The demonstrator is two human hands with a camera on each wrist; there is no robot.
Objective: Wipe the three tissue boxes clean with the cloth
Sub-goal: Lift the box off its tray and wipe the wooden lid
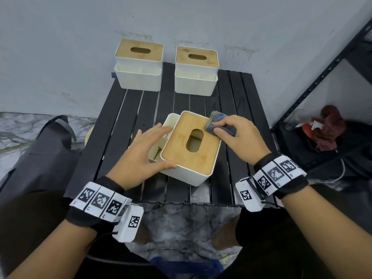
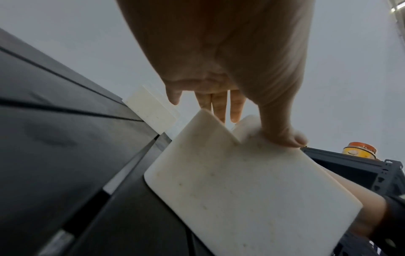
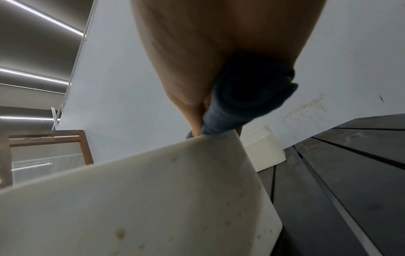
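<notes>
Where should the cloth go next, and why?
Probably slide it toward you along the wooden lid. The right hand holds the cloth at the lid's far corner, so most of the lid looks unwiped, and the left hand steadies the box.

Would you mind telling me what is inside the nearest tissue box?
Through the lid's oval slot of the nearest tissue box, only a shadowed, pale interior shows; the wooden lid hides the rest.

Black slatted table [image 1: 124, 109] against scuffed grey wall [image 1: 60, 47].
</notes>
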